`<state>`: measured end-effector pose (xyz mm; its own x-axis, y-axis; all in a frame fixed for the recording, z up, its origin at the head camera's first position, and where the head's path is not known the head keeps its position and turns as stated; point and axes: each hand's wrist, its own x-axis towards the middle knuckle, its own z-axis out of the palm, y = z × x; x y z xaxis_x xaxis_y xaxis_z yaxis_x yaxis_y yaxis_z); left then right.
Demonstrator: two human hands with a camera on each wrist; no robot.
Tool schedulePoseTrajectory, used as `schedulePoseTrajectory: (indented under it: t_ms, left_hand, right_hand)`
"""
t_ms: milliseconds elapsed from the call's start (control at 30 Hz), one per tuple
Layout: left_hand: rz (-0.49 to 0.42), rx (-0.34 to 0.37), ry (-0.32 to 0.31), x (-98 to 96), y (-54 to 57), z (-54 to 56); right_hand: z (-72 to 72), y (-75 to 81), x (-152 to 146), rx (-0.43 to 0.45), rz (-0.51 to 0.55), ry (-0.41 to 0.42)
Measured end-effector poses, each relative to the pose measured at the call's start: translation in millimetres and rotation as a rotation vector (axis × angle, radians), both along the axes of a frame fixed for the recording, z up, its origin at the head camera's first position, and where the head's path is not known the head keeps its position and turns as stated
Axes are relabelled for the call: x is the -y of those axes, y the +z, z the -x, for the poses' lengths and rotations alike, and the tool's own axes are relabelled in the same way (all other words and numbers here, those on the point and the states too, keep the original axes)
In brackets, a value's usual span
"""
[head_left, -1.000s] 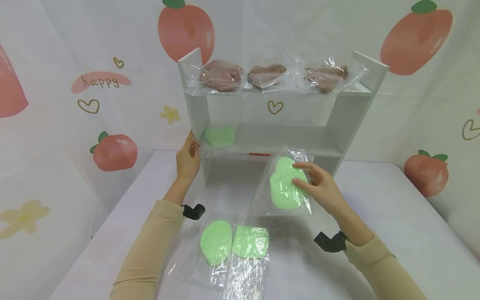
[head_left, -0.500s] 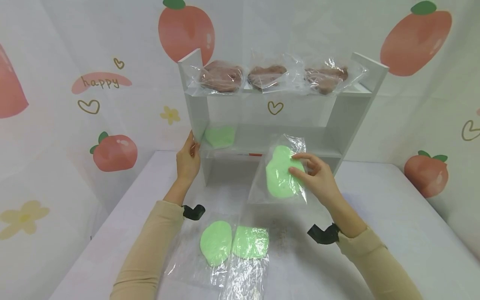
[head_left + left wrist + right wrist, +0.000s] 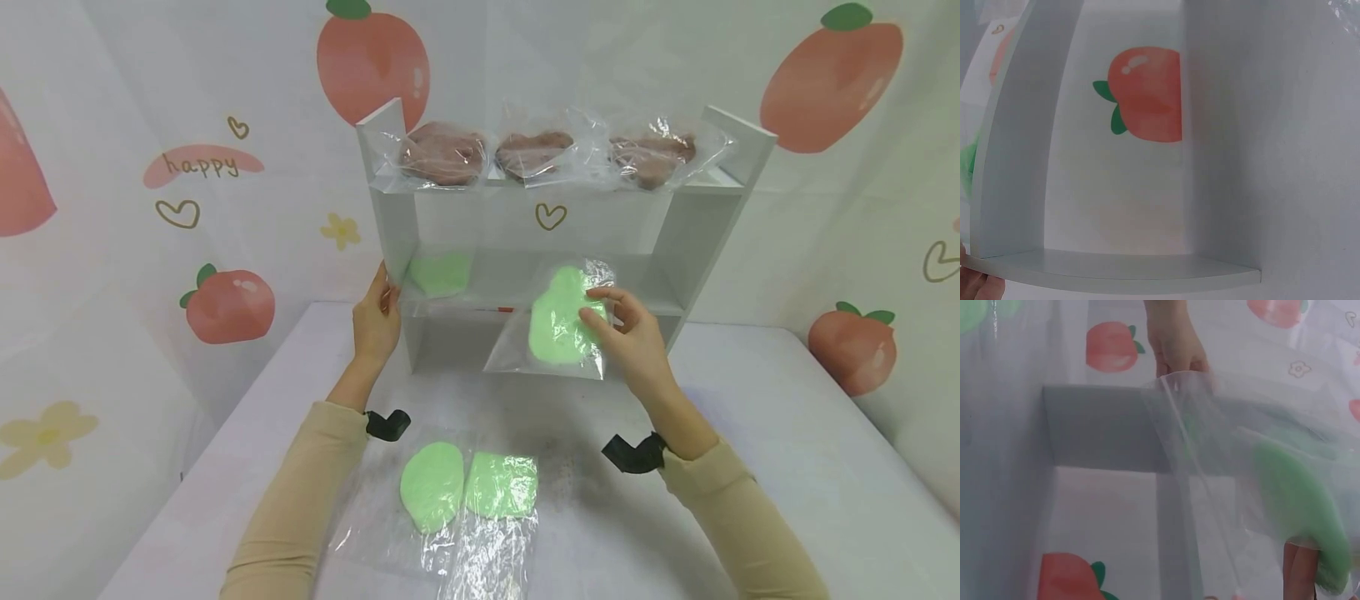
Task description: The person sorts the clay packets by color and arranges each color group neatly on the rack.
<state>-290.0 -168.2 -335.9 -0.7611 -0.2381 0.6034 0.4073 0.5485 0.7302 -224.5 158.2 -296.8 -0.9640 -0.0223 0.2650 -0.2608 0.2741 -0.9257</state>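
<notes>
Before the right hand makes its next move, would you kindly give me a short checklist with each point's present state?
1. Right hand has the held bag: ok, thumb and fingers at its right side.
2. Left hand is on the shelf: ok, at its left side.
3. Room on the middle board: ok, I think; the stored green bag lies at its left end.
4. Held bag's far edge touching that board: cannot tell.
5. Held bag set down: not ok, it remains in the hand.
6. Three brown bags on top: ok.
</notes>
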Motion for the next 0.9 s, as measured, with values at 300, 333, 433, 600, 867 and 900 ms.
schedulePoseTrajectory:
  t_ms: [300, 333, 433, 600, 867, 900]
  left_hand:
    - [0.004, -0.006, -0.002, 0.1, 0.0, -0.7]
    - [0.004, -0.005, 0.000, 0.1, 0.0, -0.8]
    - [0.007, -0.005, 0.001, 0.0, 0.1, -0.9]
    - [0.014, -0.009, 0.003, 0.2, 0.0, -1.1]
    - [0.010, -0.021, -0.002, -0.5, 0.4, -2.2]
    - [0.009, -0.021, -0.002, -0.6, 0.4, -2.3]
  right_hand:
    - [12.8, 6.9, 5, 0.039, 0.069, 0.111]
    - [14.7, 7.8, 6, 0.047, 0.068, 0.121]
    - [20.6, 10.4, 10, 0.069, 0.031, 0.136]
    - [30.7, 14.5, 20, 0.103, 0.017, 0.146]
    - [45.1, 17.7, 34, 0.107, -0.001, 0.120]
    - [46.7, 17.4, 35, 0.103, -0.002, 0.120]
